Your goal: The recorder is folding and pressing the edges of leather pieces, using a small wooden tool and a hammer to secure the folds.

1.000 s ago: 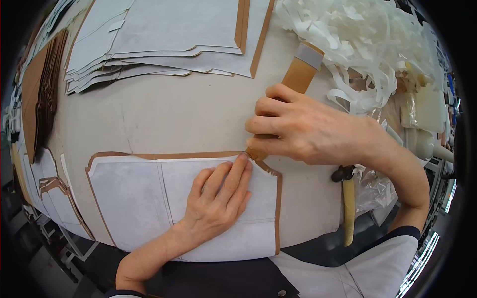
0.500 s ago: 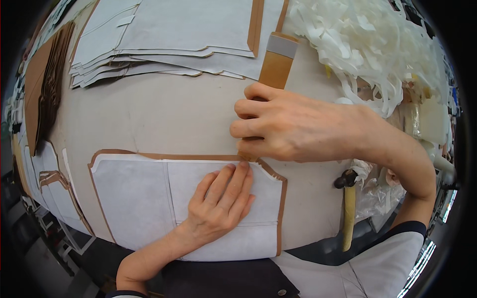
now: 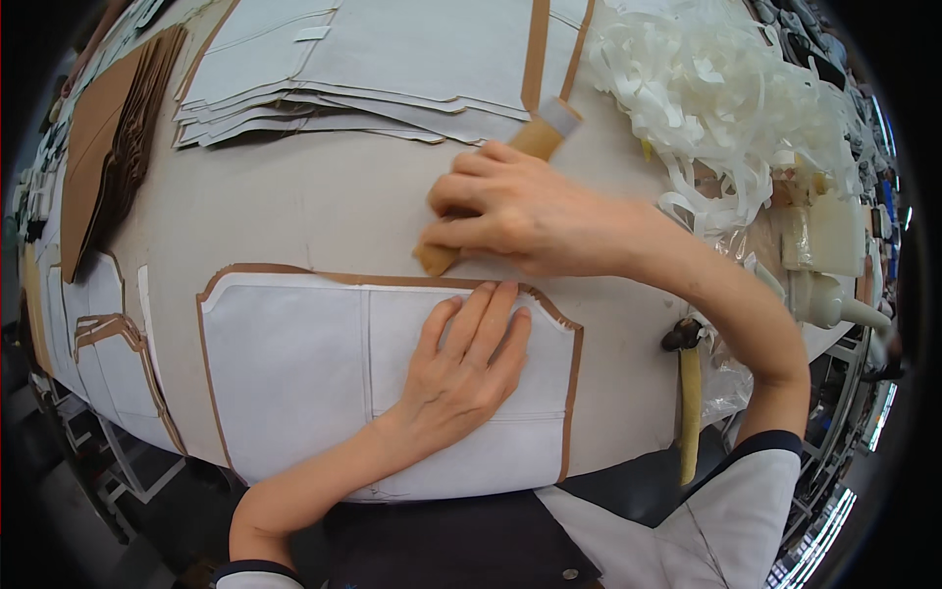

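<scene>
A white panel with a folded brown border (image 3: 285, 383) lies on the pale work table in front of me. My left hand (image 3: 461, 363) rests flat on it, fingers stretched out, tips near its far edge. Just beyond that edge, my right hand (image 3: 520, 211) is wrapped round a flat tan tool with a grey band near its upper end (image 3: 538, 137). The tool is tilted, and its blurred lower end sits close to the brown border; I cannot tell whether they touch. Small notches show along the curved corner right of my left fingers.
White panels with brown edges (image 3: 412, 59) are stacked at the far side. Folded brown pieces (image 3: 108, 147) stand at the left, above smaller white panels (image 3: 118, 378). A heap of white strips (image 3: 716, 98) lies far right; a hammer (image 3: 690, 402) and a white bottle (image 3: 824, 299) lie nearer.
My right hand has moved left along the panel's far edge, and the tool has tipped over more to a slant. The view has shifted slightly; my left hand stays flat on the panel.
</scene>
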The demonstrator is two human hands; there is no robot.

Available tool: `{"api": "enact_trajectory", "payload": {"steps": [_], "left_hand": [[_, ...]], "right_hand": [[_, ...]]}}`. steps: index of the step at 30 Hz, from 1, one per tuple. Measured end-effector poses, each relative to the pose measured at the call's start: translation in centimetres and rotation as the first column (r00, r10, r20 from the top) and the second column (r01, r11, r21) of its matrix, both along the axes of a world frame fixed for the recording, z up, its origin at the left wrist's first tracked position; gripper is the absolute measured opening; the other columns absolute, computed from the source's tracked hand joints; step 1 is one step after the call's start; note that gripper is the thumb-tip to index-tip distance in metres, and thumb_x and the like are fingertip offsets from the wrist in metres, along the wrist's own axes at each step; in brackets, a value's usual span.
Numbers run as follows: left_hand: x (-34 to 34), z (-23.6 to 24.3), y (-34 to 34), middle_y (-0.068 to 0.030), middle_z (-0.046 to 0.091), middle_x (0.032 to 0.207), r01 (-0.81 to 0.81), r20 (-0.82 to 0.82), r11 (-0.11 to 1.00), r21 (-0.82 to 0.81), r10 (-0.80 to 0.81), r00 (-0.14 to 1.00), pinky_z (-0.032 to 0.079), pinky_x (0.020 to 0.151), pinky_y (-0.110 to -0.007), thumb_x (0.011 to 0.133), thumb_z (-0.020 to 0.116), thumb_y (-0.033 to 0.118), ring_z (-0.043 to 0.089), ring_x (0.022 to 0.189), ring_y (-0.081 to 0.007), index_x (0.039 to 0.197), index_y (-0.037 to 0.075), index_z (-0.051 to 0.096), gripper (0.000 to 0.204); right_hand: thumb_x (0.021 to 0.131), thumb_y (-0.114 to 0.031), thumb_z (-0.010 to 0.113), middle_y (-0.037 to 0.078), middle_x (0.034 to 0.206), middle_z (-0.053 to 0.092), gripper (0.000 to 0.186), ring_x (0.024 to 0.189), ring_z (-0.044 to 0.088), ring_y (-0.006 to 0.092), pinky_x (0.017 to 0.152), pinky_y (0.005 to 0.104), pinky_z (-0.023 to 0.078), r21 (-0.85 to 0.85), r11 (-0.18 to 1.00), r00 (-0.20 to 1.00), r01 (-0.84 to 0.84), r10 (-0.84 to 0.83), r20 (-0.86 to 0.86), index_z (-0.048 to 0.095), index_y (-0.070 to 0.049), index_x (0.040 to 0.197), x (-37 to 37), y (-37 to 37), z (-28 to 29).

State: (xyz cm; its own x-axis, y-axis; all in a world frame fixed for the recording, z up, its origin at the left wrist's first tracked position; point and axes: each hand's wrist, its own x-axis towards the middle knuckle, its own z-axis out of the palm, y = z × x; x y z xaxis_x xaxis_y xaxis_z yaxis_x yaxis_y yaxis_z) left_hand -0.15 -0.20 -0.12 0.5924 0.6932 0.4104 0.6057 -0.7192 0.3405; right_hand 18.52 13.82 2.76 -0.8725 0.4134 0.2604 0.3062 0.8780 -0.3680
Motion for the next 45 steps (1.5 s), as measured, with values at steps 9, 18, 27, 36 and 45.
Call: {"api": "enact_trajectory", "payload": {"steps": [9,18,27,36,45], "left_hand": [[-1.3,-0.5,0.4,-0.023,0.059,0.144,0.021,0.078,0.998,-0.051,-0.017,0.997,0.041,0.116,-0.052,0.08,0.081,0.014,0.055,0.134,-0.0377,0.12,0.0,0.071,0.044],[-1.1,-0.2,0.5,-0.0221,0.063,0.138,0.049,0.096,0.998,-0.037,-0.045,0.994,0.05,0.109,-0.05,0.081,0.08,0.009,0.058,0.13,-0.0364,0.118,-0.003,0.071,0.04],[-0.8,-0.1,0.6,-0.0214,0.068,0.134,0.12,-0.02,0.991,0.054,-0.119,0.993,0.052,0.107,-0.045,0.083,0.067,0.006,0.065,0.121,-0.0337,0.118,-0.008,0.07,0.038],[-0.8,0.4,0.7,-0.0166,0.071,0.131,0.113,-0.063,0.993,0.025,-0.112,0.992,0.056,0.101,-0.044,0.082,0.073,0.004,0.068,0.117,-0.0316,0.119,-0.005,0.072,0.038],[-0.7,-0.1,0.6,-0.0201,0.063,0.142,0.091,-0.015,0.996,-0.02,-0.092,0.996,0.056,0.095,-0.043,0.074,0.077,0.004,0.065,0.117,-0.0336,0.122,-0.001,0.072,0.049]], "right_hand": [[0.082,-0.004,0.08,0.008,0.113,0.064,0.041,0.1,0.059,0.0283,0.088,0.0416,0.047,-0.171,0.869,0.881,0.465,-0.434,0.19,0.077,-0.008,0.123,7.8,-9.0,3.9],[0.084,-0.003,0.075,0.007,0.111,0.063,0.031,0.105,0.058,0.0275,0.096,0.0403,0.045,-0.192,0.93,0.943,0.315,-0.284,0.172,0.078,-0.008,0.114,7.4,-8.2,3.5],[0.075,0.006,0.07,0.006,0.108,0.062,0.033,0.103,0.057,0.0261,0.096,0.0387,0.045,-0.106,0.984,0.978,0.141,-0.123,0.166,0.077,-0.006,0.105,6.8,-5.2,2.9],[0.074,0.002,0.073,0.002,0.095,0.058,0.022,0.1,0.055,0.0224,0.094,0.0367,0.044,-0.105,0.993,0.985,-0.061,0.077,0.157,0.075,-0.009,0.093,5.4,-2.3,2.5],[0.08,-0.012,0.075,0.001,0.092,0.061,0.006,0.1,0.056,0.0204,0.093,0.0344,0.043,-0.048,0.992,0.982,-0.119,0.125,0.14,0.079,-0.01,0.085,3.7,-1.1,1.5]]}}
